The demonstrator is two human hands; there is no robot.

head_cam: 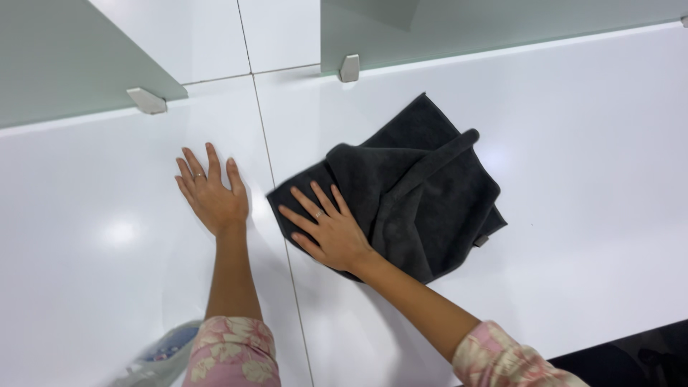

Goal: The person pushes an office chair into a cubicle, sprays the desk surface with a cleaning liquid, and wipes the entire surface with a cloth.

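Two hands: left hand (213, 195) flat on white desk (588, 179), right hand (326, 229) flat on cloth. One dark grey cloth (423, 193), crumpled, near middle of desk. Two frosted glass panels along far edge: one at far left corner (64, 64), one at far right (487, 21). Two small metal clips holding panels: left clip (147, 100), right clip (349, 68). Two flowery pink sleeves at near edge: left sleeve (233, 352), right sleeve (512, 358). One ring on each hand.

Glossy white desks (573, 179) under frosted glass partitions (64, 57)
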